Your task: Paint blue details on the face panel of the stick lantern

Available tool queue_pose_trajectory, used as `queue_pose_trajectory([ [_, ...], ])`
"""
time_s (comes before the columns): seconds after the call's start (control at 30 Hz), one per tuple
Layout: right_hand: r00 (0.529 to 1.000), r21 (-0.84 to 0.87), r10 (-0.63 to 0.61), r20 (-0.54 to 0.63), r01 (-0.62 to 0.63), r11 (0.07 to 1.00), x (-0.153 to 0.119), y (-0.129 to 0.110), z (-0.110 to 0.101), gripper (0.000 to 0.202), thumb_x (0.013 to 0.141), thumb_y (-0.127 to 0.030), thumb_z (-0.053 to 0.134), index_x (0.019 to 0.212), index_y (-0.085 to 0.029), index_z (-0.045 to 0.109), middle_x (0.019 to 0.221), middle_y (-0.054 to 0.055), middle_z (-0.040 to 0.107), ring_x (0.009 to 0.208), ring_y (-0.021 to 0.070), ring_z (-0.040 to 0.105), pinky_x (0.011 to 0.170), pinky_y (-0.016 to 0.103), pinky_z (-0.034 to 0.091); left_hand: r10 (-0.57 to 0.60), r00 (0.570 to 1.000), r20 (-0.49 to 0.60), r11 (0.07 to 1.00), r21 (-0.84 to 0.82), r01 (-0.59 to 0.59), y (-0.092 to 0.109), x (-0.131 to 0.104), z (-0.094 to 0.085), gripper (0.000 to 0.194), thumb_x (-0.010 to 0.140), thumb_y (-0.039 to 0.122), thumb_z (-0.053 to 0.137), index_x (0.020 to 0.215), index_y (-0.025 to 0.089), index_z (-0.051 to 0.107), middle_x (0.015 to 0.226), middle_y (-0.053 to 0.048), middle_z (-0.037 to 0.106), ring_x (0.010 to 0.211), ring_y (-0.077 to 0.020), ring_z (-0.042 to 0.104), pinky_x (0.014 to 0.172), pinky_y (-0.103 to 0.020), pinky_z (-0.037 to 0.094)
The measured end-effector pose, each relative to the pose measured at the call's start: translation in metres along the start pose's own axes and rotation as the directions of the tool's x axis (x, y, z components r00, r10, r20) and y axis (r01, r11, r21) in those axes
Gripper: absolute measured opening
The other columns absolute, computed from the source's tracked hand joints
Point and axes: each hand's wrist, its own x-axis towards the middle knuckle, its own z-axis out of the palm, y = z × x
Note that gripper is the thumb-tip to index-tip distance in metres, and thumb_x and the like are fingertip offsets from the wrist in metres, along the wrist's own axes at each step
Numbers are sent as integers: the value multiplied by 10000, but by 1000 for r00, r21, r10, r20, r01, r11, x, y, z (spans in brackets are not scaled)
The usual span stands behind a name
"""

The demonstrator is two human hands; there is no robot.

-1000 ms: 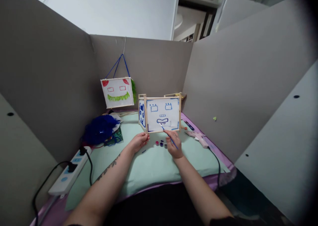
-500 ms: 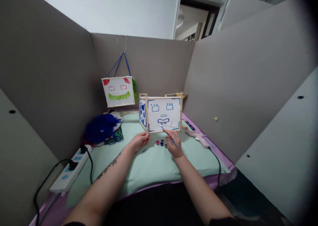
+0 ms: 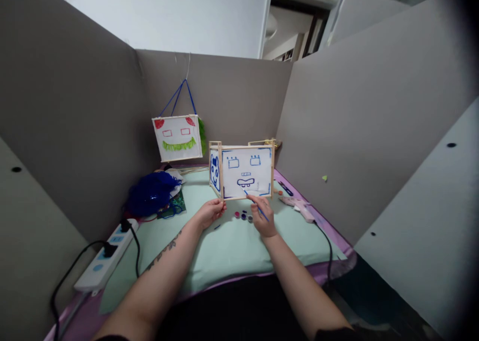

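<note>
Brush slightly rightward; pale-green sheet below, grey partitions around.

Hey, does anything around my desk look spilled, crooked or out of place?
No spill stands out. A small green scrap sits alone on the right-hand grey partition, off the table, so it looks stray. The hanging box also appears slightly tilted, its right side higher.
</note>
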Motion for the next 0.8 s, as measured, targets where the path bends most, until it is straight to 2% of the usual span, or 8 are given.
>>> queue_pose_trajectory([
  [0.37,998,9,-35,-46,36,999,-2,-2,-4,277,910,-257,423,1075,-203,640,994,80,684,964,221,601,864,416,473,-11,1000,-9,1000,22,11,1,-1,0,124,707,143,742,715,102,626,660,-33,614,557,-76,557,528,-165,406],
  [0.57,998,-6,-18,-61,18,1000,-2,-2,0,264,901,-208,442,1092,-204,624,992,78,675,961,209,592,843,394,486,-6,1000,-3,1000,27,6,1,-1,1,117,710,136,737,713,100,625,655,-34,614,556,-76,552,530,-172,397],
  [0.8,999,-33,-9,-38,8,999,0,-2,1,253,886,-204,475,1085,-206,631,995,75,676,960,208,588,842,385,488,-7,1000,-5,1000,25,7,0,0,0,104,717,121,724,717,104,621,659,-36,617,561,-79,557,536,-175,401],
])
